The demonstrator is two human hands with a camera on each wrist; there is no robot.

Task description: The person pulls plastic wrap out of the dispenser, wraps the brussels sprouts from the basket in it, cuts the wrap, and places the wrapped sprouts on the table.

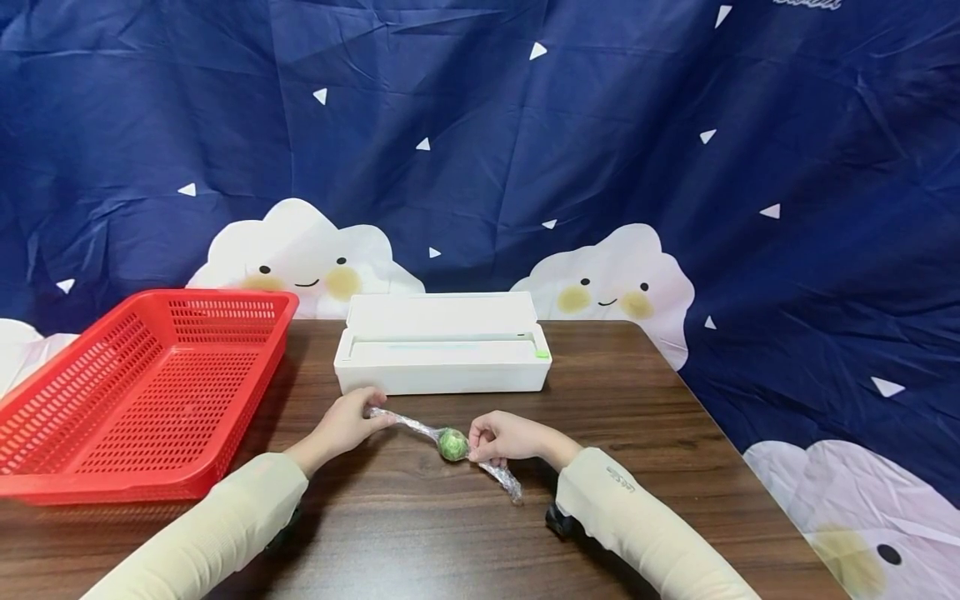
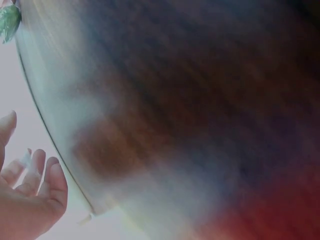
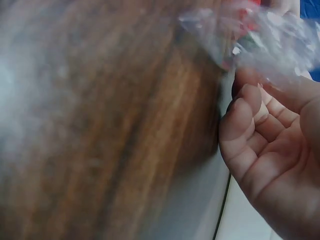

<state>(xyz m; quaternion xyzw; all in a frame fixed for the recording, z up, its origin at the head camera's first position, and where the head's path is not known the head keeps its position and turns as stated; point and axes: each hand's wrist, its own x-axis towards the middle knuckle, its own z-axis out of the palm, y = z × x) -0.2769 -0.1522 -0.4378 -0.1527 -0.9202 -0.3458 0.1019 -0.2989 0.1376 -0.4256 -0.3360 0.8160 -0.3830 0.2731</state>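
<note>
A small round green vegetable [image 1: 452, 445], much like a Brussels sprout, sits wrapped in clear plastic wrap [image 1: 411, 424] twisted into a tail on each side. The left hand [image 1: 347, 423] holds the far end of the left tail between thumb and fingers; its other fingers curl loosely in the left wrist view. Right beside the vegetable, the right hand [image 1: 510, 437] pinches the base of the other tail, whose crinkled end hangs free below. In the right wrist view, the crumpled wrap [image 3: 280, 45] covers part of the fingertips. The vegetable shows only partly in the left wrist view.
Behind the hands stands a long white box [image 1: 442, 379] with its lid raised, probably a wrap dispenser. A red slotted plastic basket [image 1: 258, 408] occupies the left of the dark wooden table [image 1: 420, 533]. A blue curtain [image 1: 480, 100] with cloud faces hangs behind.
</note>
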